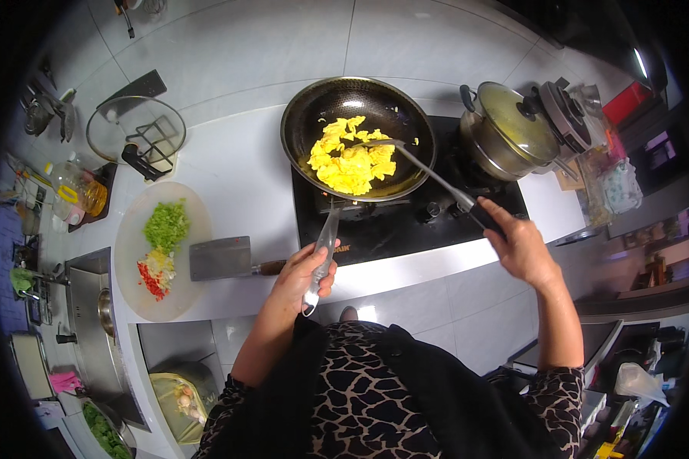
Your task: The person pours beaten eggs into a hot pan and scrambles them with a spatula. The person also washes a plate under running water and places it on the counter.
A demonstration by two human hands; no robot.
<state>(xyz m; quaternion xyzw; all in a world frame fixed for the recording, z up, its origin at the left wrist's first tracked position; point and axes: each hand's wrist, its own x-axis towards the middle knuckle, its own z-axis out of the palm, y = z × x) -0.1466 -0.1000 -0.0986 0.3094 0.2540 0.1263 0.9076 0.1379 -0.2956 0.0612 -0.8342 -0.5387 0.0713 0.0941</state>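
My left hand (306,276) grips the metal handle of a dark wok (373,94) over the black gas cooktop (379,229). Yellow scrambled eggs (350,166) lie in pieces in the wok. With my right hand (522,244) I hold the black grip of a metal spatula (436,177), its blade resting among the eggs. A cleaver (221,258) lies left of my left hand, its blade beside a round cutting board (198,212). On the board are chopped green vegetable (166,226), chopped red pieces (152,281) and pale minced bits (162,263).
A lidded steel pot (502,143) stands right of the wok. At the left are a glass lid (97,132) on a rack, an oil bottle (86,192) and a steel sink (92,321). A lined waste bin (172,401) is below the counter.
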